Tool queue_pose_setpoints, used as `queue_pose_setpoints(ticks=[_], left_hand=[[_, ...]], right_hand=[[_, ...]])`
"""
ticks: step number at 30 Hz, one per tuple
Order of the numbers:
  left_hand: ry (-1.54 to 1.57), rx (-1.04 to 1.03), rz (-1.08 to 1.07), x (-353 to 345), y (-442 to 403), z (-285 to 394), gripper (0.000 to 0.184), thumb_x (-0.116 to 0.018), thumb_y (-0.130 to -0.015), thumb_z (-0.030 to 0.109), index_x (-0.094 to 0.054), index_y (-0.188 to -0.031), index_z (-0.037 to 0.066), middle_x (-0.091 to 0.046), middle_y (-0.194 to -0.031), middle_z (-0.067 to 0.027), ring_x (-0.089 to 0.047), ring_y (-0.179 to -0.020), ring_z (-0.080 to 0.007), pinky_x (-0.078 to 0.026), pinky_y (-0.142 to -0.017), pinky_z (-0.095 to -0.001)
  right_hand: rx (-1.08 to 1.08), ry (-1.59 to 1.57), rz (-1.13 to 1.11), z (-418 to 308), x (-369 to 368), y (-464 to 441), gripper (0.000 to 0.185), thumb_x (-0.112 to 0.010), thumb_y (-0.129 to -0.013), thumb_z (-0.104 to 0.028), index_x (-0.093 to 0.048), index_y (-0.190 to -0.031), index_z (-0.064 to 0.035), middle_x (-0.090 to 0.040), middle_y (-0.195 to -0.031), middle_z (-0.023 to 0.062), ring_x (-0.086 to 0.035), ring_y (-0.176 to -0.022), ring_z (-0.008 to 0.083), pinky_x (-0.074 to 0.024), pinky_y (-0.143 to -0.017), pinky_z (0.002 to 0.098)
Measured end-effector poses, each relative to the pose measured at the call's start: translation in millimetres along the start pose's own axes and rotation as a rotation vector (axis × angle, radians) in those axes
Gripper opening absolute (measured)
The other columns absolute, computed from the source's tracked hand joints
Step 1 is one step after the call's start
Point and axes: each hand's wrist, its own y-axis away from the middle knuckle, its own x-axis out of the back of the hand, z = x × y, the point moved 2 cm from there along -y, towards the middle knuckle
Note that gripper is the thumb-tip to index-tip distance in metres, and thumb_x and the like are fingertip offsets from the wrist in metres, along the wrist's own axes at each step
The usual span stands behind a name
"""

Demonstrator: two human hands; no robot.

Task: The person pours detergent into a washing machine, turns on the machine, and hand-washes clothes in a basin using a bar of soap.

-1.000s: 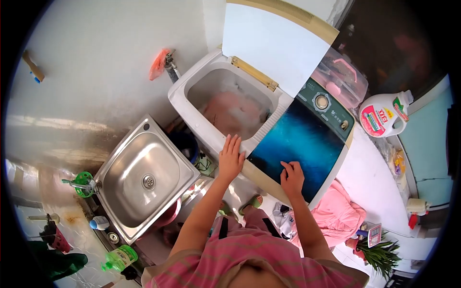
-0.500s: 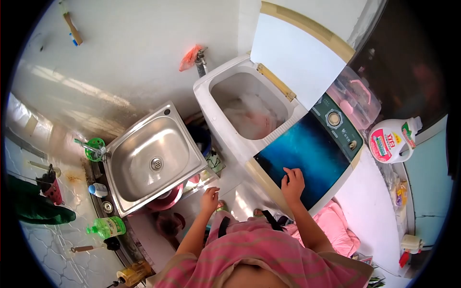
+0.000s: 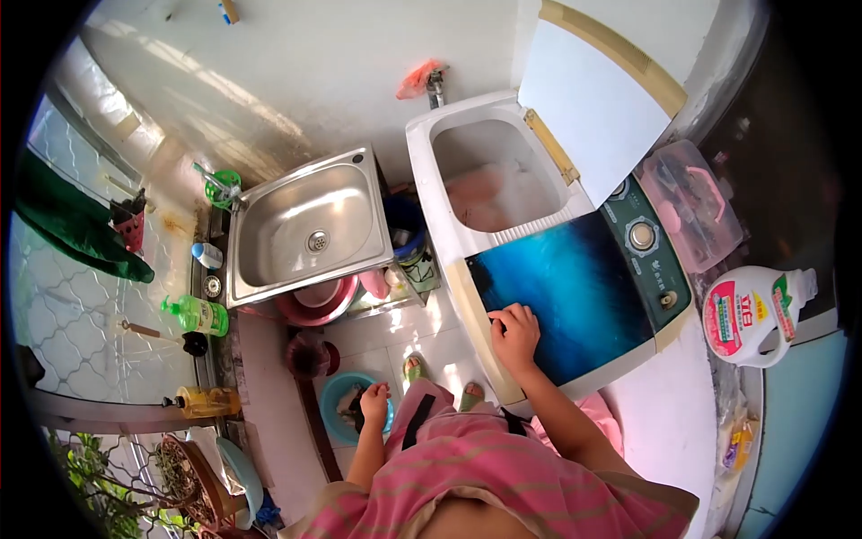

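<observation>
My right hand (image 3: 515, 334) rests on the blue cover (image 3: 579, 278) of the washing machine (image 3: 429, 171), fingers loosely bent near its edge; the hand hides its own underside, so I can't tell whether it grips anything. Past it, the tub stands open, and the pinkish laundry (image 3: 476, 198) inside is too clouded by suds to tell piece from piece. My left hand (image 3: 374, 404) hangs over the blue basin (image 3: 329, 404), fingers curled, and I can't tell whether it holds something. It covers part of the basin, whose dark contents are unclear. My right forearm partly hides a pink cloth (image 3: 603, 422).
</observation>
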Motion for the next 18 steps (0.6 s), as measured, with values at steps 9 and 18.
queue_pose_setpoints(ticks=[9,18], left_hand=[[-0.180,0.010,0.060,8,58,-22,0.024,-0.056,-0.087,0.023,-0.071,-0.099,0.008,-0.070,-0.076,-0.0068,-0.068,-0.070,-0.0169,-0.052,-0.069,-0.0309],[-0.218,-0.008,0.025,0,80,-15,0.022,-0.057,-0.086,0.022,-0.071,-0.098,0.009,-0.069,-0.078,-0.0095,-0.067,-0.070,-0.0189,-0.051,-0.068,-0.0317]], right_hand=[[0.031,-0.128,-0.018,10,5,5,0.011,-0.064,-0.069,-0.001,-0.065,-0.075,-0.0100,-0.054,-0.076,0.0046,-0.054,-0.075,0.0265,-0.0418,-0.065,0.0383],[0.062,-0.194,-0.037,14,9,8,0.012,-0.064,-0.068,0.000,-0.065,-0.075,-0.0104,-0.055,-0.076,0.0047,-0.055,-0.075,0.0267,-0.0421,-0.067,0.0386]])
